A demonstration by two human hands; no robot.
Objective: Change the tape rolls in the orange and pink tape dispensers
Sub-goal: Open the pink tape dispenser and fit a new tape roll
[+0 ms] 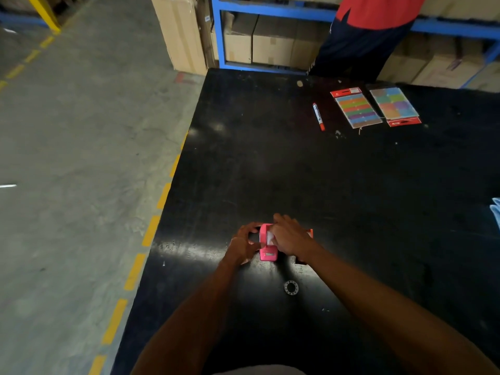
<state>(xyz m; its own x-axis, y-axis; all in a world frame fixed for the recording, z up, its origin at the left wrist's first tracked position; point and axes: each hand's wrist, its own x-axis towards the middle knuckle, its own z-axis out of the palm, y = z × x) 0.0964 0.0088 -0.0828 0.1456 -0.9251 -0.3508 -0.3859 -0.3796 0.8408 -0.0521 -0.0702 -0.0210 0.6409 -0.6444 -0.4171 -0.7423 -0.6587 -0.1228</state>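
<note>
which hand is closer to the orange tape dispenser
Right. The right hand lies directly in front of the orange tape dispenser, partly hiding it; the left hand is beyond the pink tape dispenser.

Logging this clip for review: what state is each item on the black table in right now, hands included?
pink tape dispenser: upright, held from both sides.
left hand: fingers curled on the dispenser's left side.
right hand: on top, over the roll slot.
orange tape dispenser: mostly hidden behind the right hand.
tape ring: lying flat, untouched.
marker: capped, lying flat.
two label packs: flat, apparently sealed.
</note>
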